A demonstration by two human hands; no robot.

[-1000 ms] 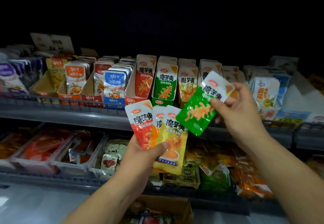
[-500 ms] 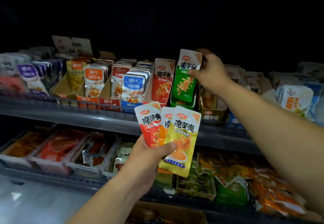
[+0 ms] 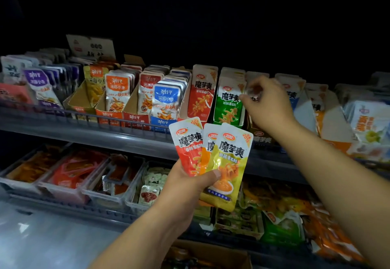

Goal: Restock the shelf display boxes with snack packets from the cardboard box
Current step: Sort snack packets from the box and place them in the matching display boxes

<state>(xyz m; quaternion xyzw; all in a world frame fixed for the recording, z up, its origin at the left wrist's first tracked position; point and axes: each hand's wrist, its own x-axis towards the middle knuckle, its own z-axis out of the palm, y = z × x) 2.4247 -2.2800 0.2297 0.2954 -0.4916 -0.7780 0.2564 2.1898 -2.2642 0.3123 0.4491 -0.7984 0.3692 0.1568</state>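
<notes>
My left hand (image 3: 185, 186) grips a fan of three snack packets in front of the shelf: a red one (image 3: 186, 148), an orange one (image 3: 207, 150) mostly covered, and a yellow one (image 3: 230, 163) in front under my thumb. On the upper shelf, a green packet (image 3: 228, 106) stands upright at the front of its display box, next to the red packets' box (image 3: 201, 98). My right hand (image 3: 268, 104) hovers just right of the green packet with loosely curled fingers and holds nothing. The cardboard box (image 3: 211, 254) shows at the bottom edge, dim.
The upper shelf (image 3: 84, 131) has a wire rail and a row of display boxes with fish snack packets (image 3: 164, 102) to the left and more packets to the right. Clear bins (image 3: 69, 176) of snacks line the lower shelf. The space above the shelf is dark.
My right hand carried the green packet up to the green display box, set it in at the front and let go. My left hand kept its three packets, almost still.
</notes>
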